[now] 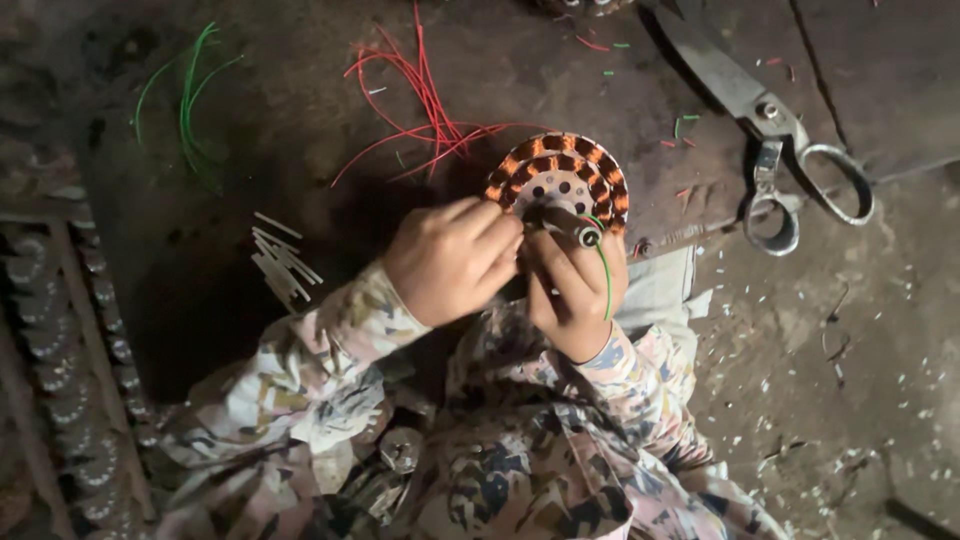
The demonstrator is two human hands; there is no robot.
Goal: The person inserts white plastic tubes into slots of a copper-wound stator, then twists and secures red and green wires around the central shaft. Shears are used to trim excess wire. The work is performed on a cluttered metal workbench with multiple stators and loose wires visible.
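Stator [560, 172]: round, copper-wound coils ringing a pale perforated centre, mid-frame.
Left hand [452, 258]: curled fingers closed against its lower edge.
Right hand [580, 285]: pinching a green wire [605, 275].

1. Stator [560, 180]: copper-orange coils alternating with dark slots round the rim, pale grey centre plate with small dark holes.
2. Wire [603, 270] just below stator: green.
3. Loose wires [425, 100] above-left of stator: red.
4. Strands [190, 105] far left of stator: green.
5. Scissors [770, 130] right of stator: dull silver-grey.
6. Sticks [282, 262] left of stator: white.
7. Sleeves [340, 350] below stator: cream, pink and navy blotch print.
8. Floor [880, 330]: dark brown-grey, white flecks.
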